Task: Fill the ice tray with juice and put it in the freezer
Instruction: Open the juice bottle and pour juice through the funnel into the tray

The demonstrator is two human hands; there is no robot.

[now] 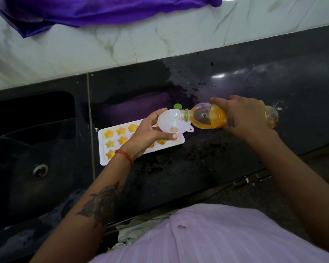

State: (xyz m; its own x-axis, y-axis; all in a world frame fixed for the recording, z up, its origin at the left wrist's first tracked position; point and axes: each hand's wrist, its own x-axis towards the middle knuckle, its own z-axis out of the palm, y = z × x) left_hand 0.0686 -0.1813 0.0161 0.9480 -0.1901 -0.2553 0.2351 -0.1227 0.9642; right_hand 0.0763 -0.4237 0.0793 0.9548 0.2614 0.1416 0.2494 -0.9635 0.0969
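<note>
1. While most of the star-shaped cups that show in the ice tray [122, 138] already hold yellow juice, the filling is, as I judge it, in its last stretch: the cups on the tray's right side are hidden under the wrist and the funnel, so I cannot tell how many are still dry.
2. Left to do, by my reading: finish the pour, set funnel and bottle down, then carry the tray to the freezer, which does not show anywhere.
3. Nearest to the person, the tray lies flat on the dark counter [198, 168], just right of the sink [36, 149].
4. Above the tray's right end, the left hand [147, 132] curls round the white funnel [171, 121] from below and the side, with a fingertip under the bowl near the spout; the grip looks light yet closed on the funnel.
5. Right of the tray, the right hand [243, 116] wraps over the middle of the juice bottle [207, 118], which lies almost level, its open mouth resting inside the funnel's bowl. About half of it looks filled with orange juice.
6. Whether juice is running at this moment I cannot tell; no stream shows below the funnel.
7. Just beyond the tray, behind the funnel, the green cap [177, 106] sits on the counter.
8. Farther beyond the tray, a purple cloth [93, 12] drapes over the pale tiled wall [122, 48].
</note>
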